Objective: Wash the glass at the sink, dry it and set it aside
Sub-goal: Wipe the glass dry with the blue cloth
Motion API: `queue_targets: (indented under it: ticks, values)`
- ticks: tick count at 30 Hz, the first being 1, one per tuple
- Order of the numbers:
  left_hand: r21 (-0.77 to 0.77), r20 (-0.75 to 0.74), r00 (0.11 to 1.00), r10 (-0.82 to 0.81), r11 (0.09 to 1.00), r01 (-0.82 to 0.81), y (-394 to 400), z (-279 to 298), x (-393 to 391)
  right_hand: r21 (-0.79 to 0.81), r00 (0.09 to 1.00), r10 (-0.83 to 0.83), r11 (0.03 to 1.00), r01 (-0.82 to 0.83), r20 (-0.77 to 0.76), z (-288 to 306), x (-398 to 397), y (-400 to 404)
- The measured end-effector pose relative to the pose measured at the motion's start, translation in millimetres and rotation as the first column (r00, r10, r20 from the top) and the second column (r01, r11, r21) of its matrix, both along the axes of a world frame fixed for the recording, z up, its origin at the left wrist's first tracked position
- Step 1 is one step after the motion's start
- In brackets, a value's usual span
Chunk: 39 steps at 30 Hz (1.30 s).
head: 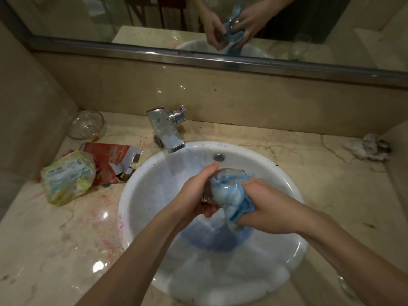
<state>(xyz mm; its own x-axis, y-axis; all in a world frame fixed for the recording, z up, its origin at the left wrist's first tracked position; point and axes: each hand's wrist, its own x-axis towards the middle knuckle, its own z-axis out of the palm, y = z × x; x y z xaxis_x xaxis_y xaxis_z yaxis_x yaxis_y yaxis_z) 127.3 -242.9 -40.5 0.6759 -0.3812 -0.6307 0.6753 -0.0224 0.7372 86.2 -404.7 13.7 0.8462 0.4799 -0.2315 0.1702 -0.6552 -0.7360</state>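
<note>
Over the white round sink point(141, 208) I hold a clear drinking glass point(229, 173) on its side. My left hand point(196, 191) wraps around the glass from the left. My right hand point(265, 206) grips a light blue cloth point(229, 197), which is stuffed into the glass's mouth and trails down from my fist. The chrome faucet point(165, 131) stands behind the sink, and no water runs from it.
On the marble counter to the left lie a glass bowl point(86, 124), a torn red box point(110, 160) and a plastic-wrapped pack point(68, 177). A crumpled grey wad point(371, 146) sits at the far right. The mirror point(154, 18) above reflects my hands and another glass.
</note>
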Motion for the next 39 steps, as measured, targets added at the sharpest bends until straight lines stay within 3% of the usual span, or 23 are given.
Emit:
queue_targets:
  ticks: [6,10,15,18,21,24,28,29,31,34,39]
  values:
    - [-0.087,0.104,0.992,0.067,0.995,-0.058,-2,-8,-2,0.175,0.926,-0.237,0.939,0.296,-0.294,-21,6,-15]
    - [0.025,0.398,0.912,0.097,0.993,-0.117,1,-10,-3,0.288,0.793,-0.316,0.809,0.512,-0.521,-31,-2,-22]
    - [0.108,0.696,0.706,-0.132,0.991,0.080,7,-6,-1,0.474,0.610,-0.112,0.524,0.707,-0.785,-43,-17,-23]
    - [0.181,0.747,0.613,-0.257,0.966,0.184,14,-4,4,0.552,0.590,0.019,0.377,0.743,-0.807,-43,-24,-18]
    - [0.237,0.756,0.574,-0.314,0.949,0.208,16,-2,6,0.606,0.625,0.028,0.283,0.744,-0.780,-47,-27,-9]
    - [0.151,0.659,0.715,-0.232,0.973,0.177,15,4,3,0.583,0.649,-0.167,0.317,0.748,-0.742,-48,-24,-4]
    - [0.131,0.330,0.932,-0.151,0.985,0.113,7,13,4,0.549,0.762,-0.384,0.533,0.644,-0.521,-41,-16,-7]
    - [0.112,0.272,0.955,-0.114,0.990,0.087,5,15,4,0.532,0.788,-0.393,0.586,0.612,-0.474,-38,-13,-7]
    - [0.076,0.319,0.946,-0.058,0.996,0.035,2,15,3,0.513,0.802,-0.403,0.621,0.593,-0.441,-33,-10,-6]
    - [0.072,0.559,0.826,-0.068,0.997,0.032,5,10,1,0.549,0.743,-0.354,0.510,0.663,-0.568,-33,-10,-5]
    - [0.287,0.828,0.458,-0.323,0.946,0.148,13,6,9,0.584,0.612,-0.075,0.227,0.779,-0.787,-29,-13,-4]
